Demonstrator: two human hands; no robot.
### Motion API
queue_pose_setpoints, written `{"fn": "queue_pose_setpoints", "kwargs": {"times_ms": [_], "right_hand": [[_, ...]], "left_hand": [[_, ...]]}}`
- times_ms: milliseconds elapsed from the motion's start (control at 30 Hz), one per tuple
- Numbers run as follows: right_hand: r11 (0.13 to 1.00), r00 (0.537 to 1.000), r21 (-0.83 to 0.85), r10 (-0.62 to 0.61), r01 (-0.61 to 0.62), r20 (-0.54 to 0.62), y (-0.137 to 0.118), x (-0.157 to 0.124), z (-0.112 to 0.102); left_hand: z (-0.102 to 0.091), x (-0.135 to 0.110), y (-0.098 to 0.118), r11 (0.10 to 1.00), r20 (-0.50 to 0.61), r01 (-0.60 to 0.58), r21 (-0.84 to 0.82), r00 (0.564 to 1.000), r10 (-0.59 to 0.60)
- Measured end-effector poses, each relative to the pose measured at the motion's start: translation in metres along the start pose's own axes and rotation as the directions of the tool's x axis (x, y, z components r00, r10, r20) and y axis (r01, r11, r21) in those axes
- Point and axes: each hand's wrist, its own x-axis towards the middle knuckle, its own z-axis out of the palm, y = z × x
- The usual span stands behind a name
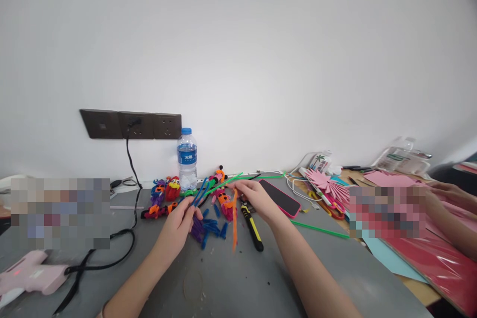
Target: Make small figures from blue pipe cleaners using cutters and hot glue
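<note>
My left hand (182,219) is closed, with two blue pipe cleaners (201,192) sticking up from its fingertips. My right hand (252,198) pinches an orange pipe cleaner (234,226), which hangs down over the grey table. A green pipe cleaner (224,183) slants between the hands; whether either one holds it, I cannot tell. Short blue pieces (211,227) and purple pieces (197,229) lie just right of my left hand. Behind the hands are several small fuzzy figures, among them a red one (173,190) and an orange-and-pink one (224,202).
Yellow-and-black handled pliers (254,231) and a pink-edged phone (281,198) lie near my right forearm. A water bottle (187,159) stands against the wall. At left is a pink glue gun (37,274) with a black cord. Another person's hands (452,198) rest over pink paper at right.
</note>
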Motion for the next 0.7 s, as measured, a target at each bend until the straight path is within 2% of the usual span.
{"fn": "queue_pose_setpoints", "kwargs": {"times_ms": [67,133,233,400,467,533,567,633,700], "right_hand": [[0.967,0.998,0.256,0.01,0.006,-0.063,-0.005,0.0,-0.003],[0.924,0.993,0.382,0.015,0.031,-0.116,-0.007,0.0,-0.005],[0.895,0.991,0.445,0.044,0.017,-0.128,-0.008,0.0,-0.006],[0.917,0.996,0.391,0.084,-0.082,0.012,-0.008,-0.003,0.0],[0.966,0.997,0.25,0.059,-0.068,0.043,-0.008,-0.004,0.002],[0.999,0.999,-0.047,-0.014,0.012,-0.04,-0.005,-0.004,0.003],[0.972,0.993,-0.234,-0.06,0.035,-0.103,-0.002,-0.004,0.002],[0.842,0.983,-0.54,-0.095,-0.005,-0.157,0.004,-0.004,0.001],[0.739,0.994,-0.67,-0.009,-0.069,-0.113,0.01,-0.004,-0.001]], "left_hand": [[-0.001,0.0,0.003,1.0,-0.034,-0.016,-0.016,0.999,0.016],[-0.002,0.0,0.006,0.999,-0.077,-0.036,-0.034,0.996,0.034],[-0.003,0.0,0.011,0.997,-0.105,-0.048,-0.058,0.994,0.042],[-0.002,0.0,0.016,0.999,-0.097,-0.026,-0.048,0.995,0.022],[-0.001,-0.001,0.016,0.999,-0.073,-0.018,-0.031,0.997,0.016],[-0.001,-0.001,0.016,1.0,-0.06,-0.014,-0.022,0.998,0.013],[-0.001,-0.001,0.015,1.0,-0.059,-0.016,-0.02,0.998,0.015],[-0.001,-0.001,0.013,1.0,-0.06,-0.021,-0.015,0.998,0.02],[0.0,0.0,0.012,1.0,-0.06,-0.018,-0.008,0.998,0.017]]}}
